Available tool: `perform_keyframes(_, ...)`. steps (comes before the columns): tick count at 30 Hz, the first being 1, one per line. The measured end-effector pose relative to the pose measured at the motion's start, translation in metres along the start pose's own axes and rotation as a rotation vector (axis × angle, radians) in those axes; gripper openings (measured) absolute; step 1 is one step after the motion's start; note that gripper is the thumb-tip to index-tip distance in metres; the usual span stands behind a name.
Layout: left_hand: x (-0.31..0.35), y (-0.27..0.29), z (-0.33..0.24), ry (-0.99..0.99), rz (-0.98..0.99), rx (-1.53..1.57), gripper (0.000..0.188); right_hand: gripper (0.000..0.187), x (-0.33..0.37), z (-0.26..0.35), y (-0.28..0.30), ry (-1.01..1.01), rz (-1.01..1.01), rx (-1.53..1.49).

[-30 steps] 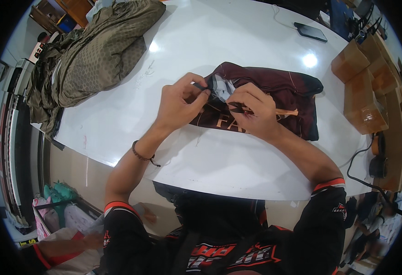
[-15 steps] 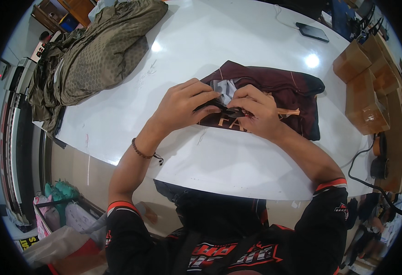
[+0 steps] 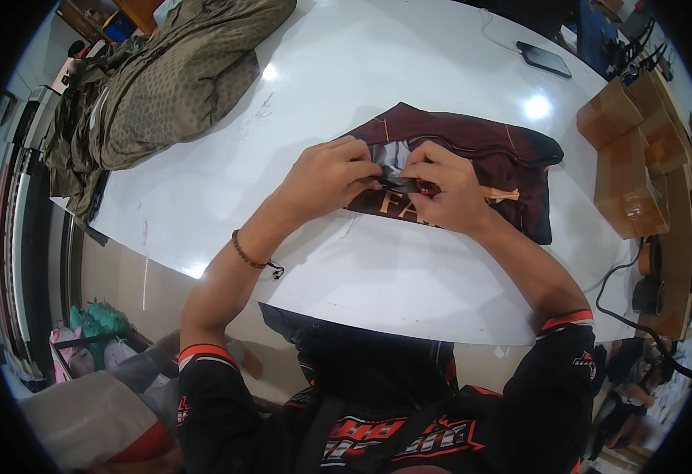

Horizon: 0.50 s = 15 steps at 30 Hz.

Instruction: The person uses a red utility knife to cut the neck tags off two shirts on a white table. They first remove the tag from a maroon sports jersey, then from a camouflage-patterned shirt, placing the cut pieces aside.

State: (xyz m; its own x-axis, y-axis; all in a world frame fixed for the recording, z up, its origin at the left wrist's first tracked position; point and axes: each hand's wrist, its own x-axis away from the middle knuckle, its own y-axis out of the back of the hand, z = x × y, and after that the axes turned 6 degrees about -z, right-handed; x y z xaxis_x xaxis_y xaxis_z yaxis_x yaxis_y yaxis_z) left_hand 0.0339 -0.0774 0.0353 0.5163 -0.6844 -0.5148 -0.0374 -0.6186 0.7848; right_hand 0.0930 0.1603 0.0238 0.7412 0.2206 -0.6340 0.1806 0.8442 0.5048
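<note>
A folded maroon garment (image 3: 511, 170) with dark ends and large pale lettering lies on the white table in front of me. Grey-white lining (image 3: 394, 156) shows in its opening. My left hand (image 3: 331, 175) is closed at the opening's left side, fingertips pinching the garment's dark edge. Opposite it, my right hand (image 3: 446, 189) is closed around a small dark tool (image 3: 400, 184) with a red part, which looks like thread snips. Its dark end points toward my left fingertips. The fingers hide most of the tool and the pinched cloth.
An olive patterned cloth (image 3: 172, 103) is heaped at the table's (image 3: 346, 268) far left. A phone (image 3: 544, 60) with a white cable lies at the back right. Cardboard boxes (image 3: 630, 166) stand along the right edge, with a black cable (image 3: 630, 316) below them.
My left fingers have curled in closer to the cloth edge. My right hand has turned slightly, so the dark tool and its red part show more. The garment stays in place.
</note>
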Motion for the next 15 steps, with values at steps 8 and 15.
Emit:
perform_keyframes(8,-0.0004,-0.0001,-0.0029,0.179,0.062,0.154,0.016,0.024,-0.0008,-0.0014,0.0004,-0.101,0.036,-0.063)
perform_keyframes(15,-0.0013,0.0058,-0.0008,0.126,0.164,0.289,0.016,0.027,0.0001,-0.0022,0.0000,-0.118,0.073,-0.028)
